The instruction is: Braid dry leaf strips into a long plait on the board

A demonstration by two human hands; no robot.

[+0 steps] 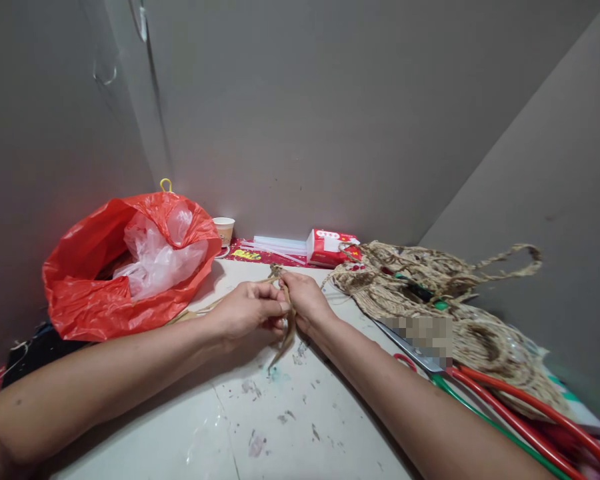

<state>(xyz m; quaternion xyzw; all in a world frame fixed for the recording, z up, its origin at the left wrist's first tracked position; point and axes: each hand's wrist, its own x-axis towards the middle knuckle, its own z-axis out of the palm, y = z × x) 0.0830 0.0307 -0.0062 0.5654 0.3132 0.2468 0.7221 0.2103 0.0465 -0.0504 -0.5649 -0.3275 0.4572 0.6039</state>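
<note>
Close together over the white table (205, 413), both hands hold a tan, straw-like strand (286, 340). My left hand (253, 310) has its thumb and fingers pinched on the strand. My right hand (303, 300) is closed round its upper part, fingertips next to those of my left hand. A loose end of the strand hangs below the hands, and more tan strips (200, 312) run left behind my left wrist. A small brownish knotted bit (275, 270) shows just above the fingertips.
An open red plastic bag (90, 310) with clear plastic inside stands left. A paper cup (224, 231), a red tissue pack (333, 248) and white straws (280, 245) lie along the back. Braided cord (500, 343) is heaped right, beside large shears with red handles (525, 413).
</note>
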